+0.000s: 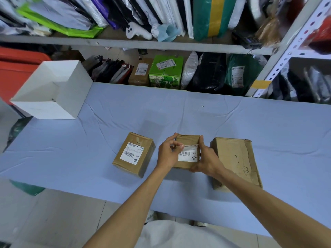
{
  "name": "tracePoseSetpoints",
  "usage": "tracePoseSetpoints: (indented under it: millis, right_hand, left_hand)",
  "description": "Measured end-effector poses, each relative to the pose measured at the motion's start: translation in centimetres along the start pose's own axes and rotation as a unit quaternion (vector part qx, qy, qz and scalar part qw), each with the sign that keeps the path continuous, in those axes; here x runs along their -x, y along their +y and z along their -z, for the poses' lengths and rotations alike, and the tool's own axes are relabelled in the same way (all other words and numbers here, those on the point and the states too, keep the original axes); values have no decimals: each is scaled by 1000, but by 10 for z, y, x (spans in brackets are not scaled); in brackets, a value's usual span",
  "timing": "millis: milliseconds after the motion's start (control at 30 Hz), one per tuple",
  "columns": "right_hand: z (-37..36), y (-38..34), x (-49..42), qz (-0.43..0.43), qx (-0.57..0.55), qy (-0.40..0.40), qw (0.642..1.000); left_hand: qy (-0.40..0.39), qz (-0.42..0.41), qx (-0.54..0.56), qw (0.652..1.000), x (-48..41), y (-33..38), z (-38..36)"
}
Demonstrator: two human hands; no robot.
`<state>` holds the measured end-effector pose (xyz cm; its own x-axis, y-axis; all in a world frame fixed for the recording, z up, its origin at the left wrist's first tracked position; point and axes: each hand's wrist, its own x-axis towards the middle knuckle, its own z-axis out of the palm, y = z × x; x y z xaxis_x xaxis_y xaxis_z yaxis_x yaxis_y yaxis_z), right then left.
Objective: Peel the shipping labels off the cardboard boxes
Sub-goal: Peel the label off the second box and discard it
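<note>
Head view: the step in hand was the peel on the middle box [187, 139], 1 of 3 cardboard boxes on the blue-covered worktop [89, 149]. The left hand [166, 155] had its fingers [176, 145] pinched narrowly on the raised upper-left corner of that box's label [188, 156]. The label's top edge was lifted and curled off the cardboard, while its lower part, with the barcode and the "MX" print, lay flat on the box face. The right hand [208, 161] gripped the box's right side, its fingers [201, 142] curled up over the far right edge just beside the label.

By my reading, the peel was barely begun on this box. The next move called for a slow, low pull toward the person with the right hand bracing the box, so that the paper came off whole rather than tearing.

The left box [132, 140] sat just beside the left hand, apart from it, its own label [131, 154] fully stuck down, so it was yet to be done. The larger right box [234, 158] lay behind the right wrist and showed no label on its visible faces. An open white carton [71, 93] stood at the worktop's far left corner, well apart.
</note>
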<state>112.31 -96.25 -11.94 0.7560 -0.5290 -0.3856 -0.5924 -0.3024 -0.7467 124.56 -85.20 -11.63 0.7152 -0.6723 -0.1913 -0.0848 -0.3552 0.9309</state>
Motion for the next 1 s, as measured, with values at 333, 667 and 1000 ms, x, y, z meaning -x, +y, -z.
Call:
tracePoseSetpoints:
  millis: [333,667,1000]
  right_hand:
    - [-1,2,-1,5,15,3,1000]
    - [0,-3,-1,-2,-11,5,1000]
    - [0,0,-3,21,54,6,998]
  left_hand:
    - [1,14,-4,1000,-2,-4,-2]
    - [1,20,13,1000,-1,0,-2]
    - [8,23,-6,1000,-3,-2,-3]
